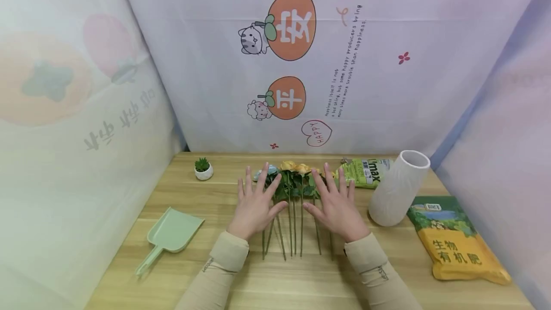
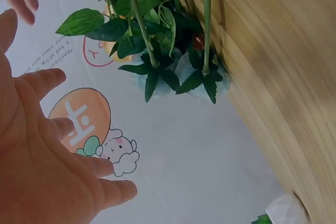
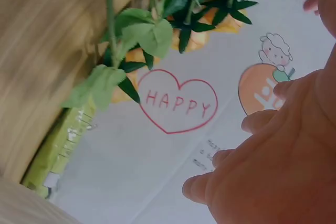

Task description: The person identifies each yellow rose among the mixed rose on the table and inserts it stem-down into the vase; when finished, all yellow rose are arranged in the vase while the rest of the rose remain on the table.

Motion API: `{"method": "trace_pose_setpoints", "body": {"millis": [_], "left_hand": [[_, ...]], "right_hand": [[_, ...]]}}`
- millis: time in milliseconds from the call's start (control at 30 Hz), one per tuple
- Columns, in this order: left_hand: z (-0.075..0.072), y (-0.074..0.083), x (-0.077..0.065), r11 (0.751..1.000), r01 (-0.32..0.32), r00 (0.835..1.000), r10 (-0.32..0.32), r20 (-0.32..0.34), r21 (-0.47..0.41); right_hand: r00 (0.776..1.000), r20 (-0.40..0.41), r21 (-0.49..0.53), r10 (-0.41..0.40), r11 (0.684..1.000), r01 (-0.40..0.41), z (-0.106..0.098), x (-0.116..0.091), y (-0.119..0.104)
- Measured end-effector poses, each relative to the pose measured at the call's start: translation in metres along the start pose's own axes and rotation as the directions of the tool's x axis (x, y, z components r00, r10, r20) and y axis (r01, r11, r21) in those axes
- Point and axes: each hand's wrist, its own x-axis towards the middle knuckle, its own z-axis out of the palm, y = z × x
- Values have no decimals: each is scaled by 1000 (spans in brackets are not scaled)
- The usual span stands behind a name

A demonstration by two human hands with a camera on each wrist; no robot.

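Note:
Several artificial flowers lie side by side on the wooden table (image 1: 241, 281), their long green stems (image 1: 295, 233) pointing toward me. Yellow blooms (image 1: 289, 165) and pale blue blooms (image 2: 202, 85) are at the far end among green leaves. My left hand (image 1: 254, 207) is spread above the left stems, fingers straight and apart, holding nothing. Over the right stems, my right hand (image 1: 340, 209) is spread the same way, also without anything in it. In the wrist views, both palms hover above the flowers. The hands partly hide some blooms in the head view.
A white vase (image 1: 393, 193) stands at the right, beside a yellow-and-green bag of fertilizer (image 1: 458, 245). Behind it lies a light green packet (image 1: 361, 172). On the left are a small potted succulent (image 1: 203, 170) and a green dustpan (image 1: 172, 231). Printed cloth walls (image 1: 215, 85) enclose the table.

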Motion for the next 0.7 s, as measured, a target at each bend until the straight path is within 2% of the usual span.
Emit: {"method": "trace_pose_setpoints", "body": {"millis": [100,200,333,433,533,600,700], "left_hand": [[2,4,1,1000,-11,1000,11,4,-7],[3,7,1,1000,-24,1000,24,16,-19],[3,13,0,998,-39,999,40,29,-45],[2,16,0,997,-54,998,56,35,-61],[2,19,-1,995,-72,996,75,41,-75],[3,21,-1,990,-86,995,90,34,-108],[5,25,0,982,-87,995,93,24,-168]], "right_hand": [[1000,-23,-21,-14,1000,13,-8,-1,1],[999,-37,-73,-27,997,25,-25,-3,2],[997,-68,-135,-36,990,27,-61,-5,6],[990,-134,-173,-47,985,23,-92,-9,10],[973,-222,-190,-65,982,22,-120,-17,17],[953,-295,-188,-73,982,16,-133,-23,27],[921,-388,-134,-35,991,-19,-146,-32,47]]}}
